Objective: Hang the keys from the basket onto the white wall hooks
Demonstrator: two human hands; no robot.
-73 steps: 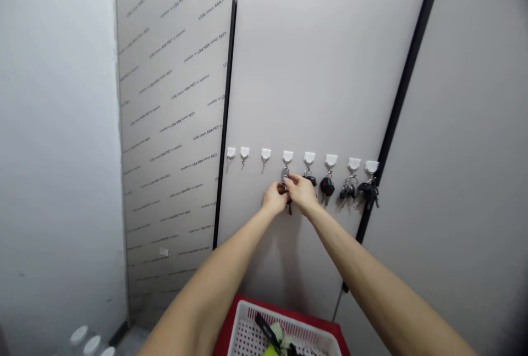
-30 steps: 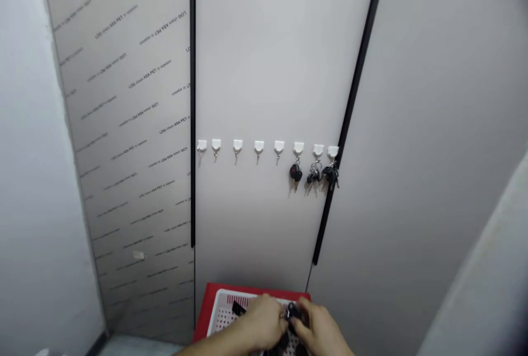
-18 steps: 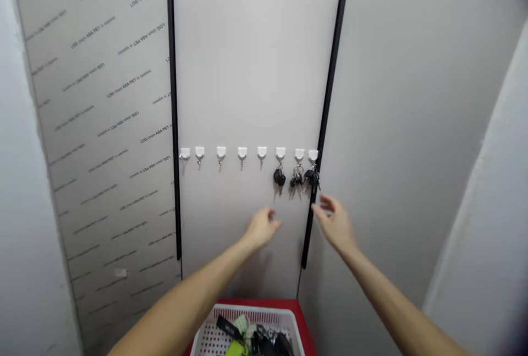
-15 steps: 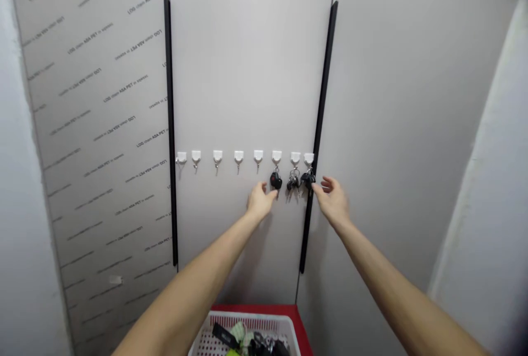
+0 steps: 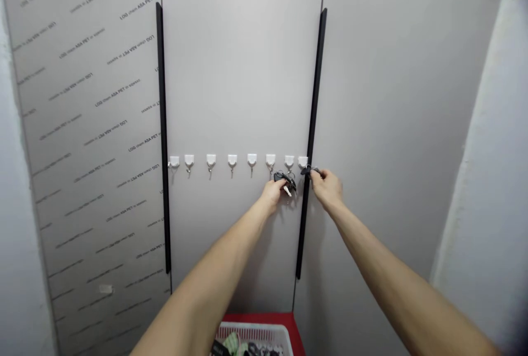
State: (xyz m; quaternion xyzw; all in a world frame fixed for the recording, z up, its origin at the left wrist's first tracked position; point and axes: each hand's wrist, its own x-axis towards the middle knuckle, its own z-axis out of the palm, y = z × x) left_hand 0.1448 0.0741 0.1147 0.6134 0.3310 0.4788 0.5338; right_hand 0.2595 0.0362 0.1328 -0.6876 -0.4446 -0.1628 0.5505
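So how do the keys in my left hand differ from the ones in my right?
The left-hand keys sit a little lower, while the right-hand keys are close by the rightmost hook. The left-hand keys show a pale, slim piece pointing down; on the right-hand keys I can't make one out. Both look mostly dark and are pinched near the row of hooks.

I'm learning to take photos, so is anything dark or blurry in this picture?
Head view, top right: the corner darkens; head view, middle: a soft shadow falls below the bare left hand on the flat pale grey panel; head view, between the hands: small black and silver keys look fuzzy.
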